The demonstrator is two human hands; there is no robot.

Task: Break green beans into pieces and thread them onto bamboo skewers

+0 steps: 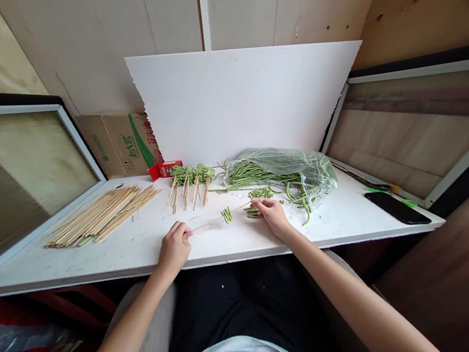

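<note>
A thin bamboo skewer runs between my two hands above the white tabletop. Short cut green bean pieces are threaded side by side near its middle. My left hand is closed on the skewer's left end. At the other end, the fingers of my right hand are pinched together around the skewer; whether they also hold a bean piece is hidden. Just behind and beside the right fingers lie piles of cut bean pieces. Finished-looking bean skewers lie in bunches farther back, sticks toward me.
Loose bamboo skewers are heaped on the left. Long green beans spill from a clear plastic bag at the back right. A black phone lies near the right edge, scissors behind it. A red box and a cardboard carton stand behind.
</note>
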